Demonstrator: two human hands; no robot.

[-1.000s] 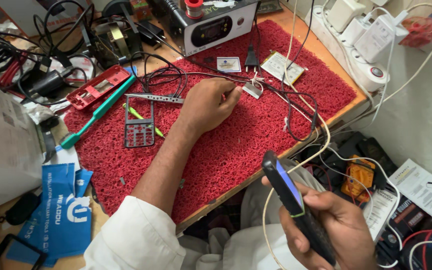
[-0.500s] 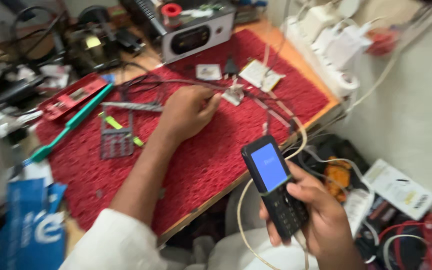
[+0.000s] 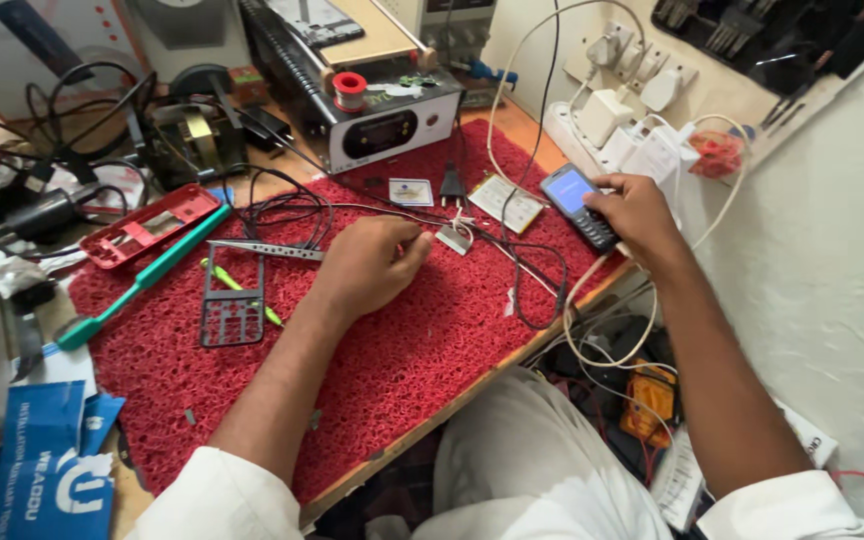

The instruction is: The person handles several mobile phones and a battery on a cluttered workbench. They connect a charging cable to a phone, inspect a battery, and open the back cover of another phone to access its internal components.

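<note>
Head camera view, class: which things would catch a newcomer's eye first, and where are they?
The red looped mat covers the workbench centre, with the left hand resting on it among black cables. At right, the right hand holds a lit keypad phone near the wall chargers. A red phone housing lies at the mat's left edge.

We are in a phone repair workshop: a red mat [image 3: 432, 350] covers our counter [image 3: 527, 135], strewn with tweezers [image 3: 264, 250], cables [image 3: 292, 205], and a heating station [image 3: 372, 95].

1. Bright, even daylight-like light fills the scene; the wall [image 3: 832, 250] at right glows pale.
2. Shadows are soft under the left hand [image 3: 372, 265].
3. Sharp focus; wide-angle bending shows at the edges.
</note>
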